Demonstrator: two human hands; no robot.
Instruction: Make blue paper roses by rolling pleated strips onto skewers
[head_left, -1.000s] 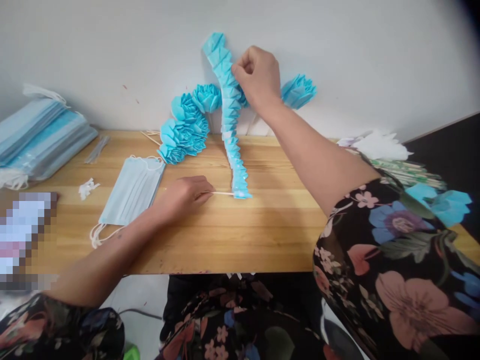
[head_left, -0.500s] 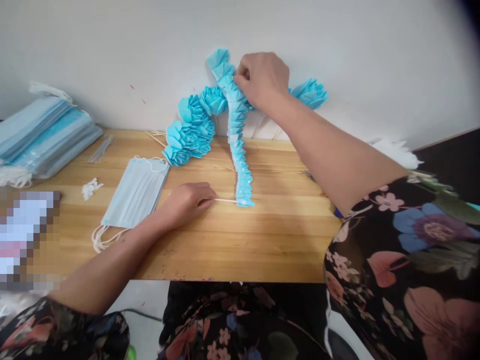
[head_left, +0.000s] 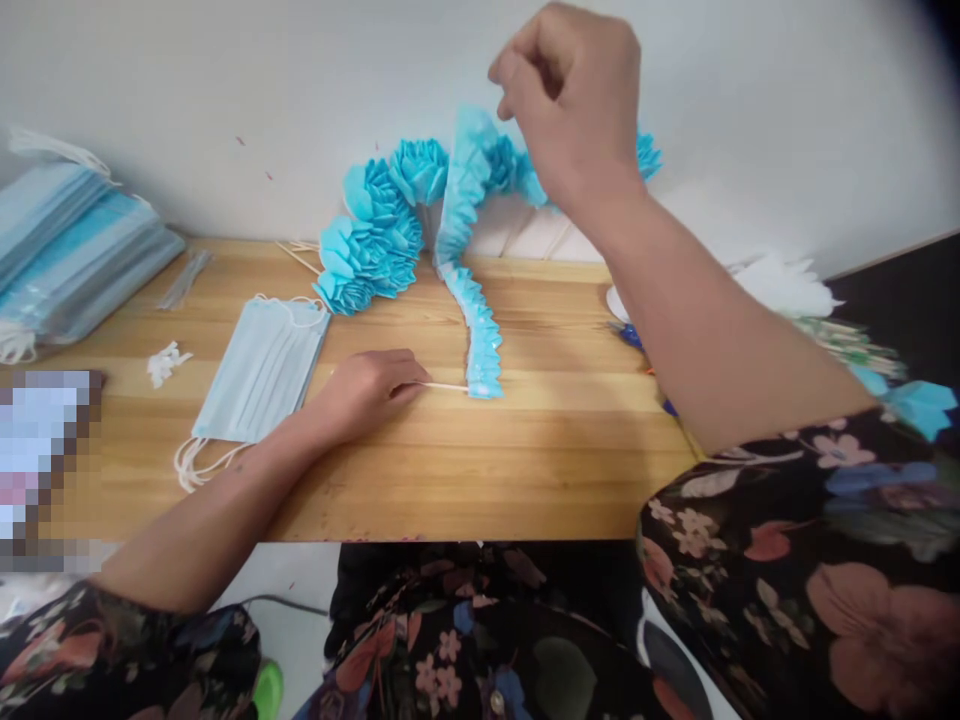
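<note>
My left hand [head_left: 379,385] rests on the table, closed round a thin wooden stick [head_left: 446,388]. The stick's far end meets the lower end of a long pleated blue paper strip [head_left: 480,330]. This strip bends upward toward the wall, its upper part smeared by motion. Above the strip's top end hangs my right hand [head_left: 570,90], its thumb and fingers pinched together. A small gap shows between those fingertips and the strip; whether they hold something thin I cannot make out. Behind the strip, several ruffled blue paper flowers [head_left: 375,240] lean against the wall, partly hidden by my right hand.
A stack of face masks [head_left: 259,370] lies beside my left forearm. More masks in a clear bag [head_left: 82,240], small white scraps [head_left: 166,362] and a blurred-out phone-like object [head_left: 37,450] are at the left. Blue-handled scissors [head_left: 630,335] show partly beside my right forearm.
My right hand has risen away from the upper part of the strip. The strip's top has swung and bent, while my left hand keeps the stick low on the table.
</note>
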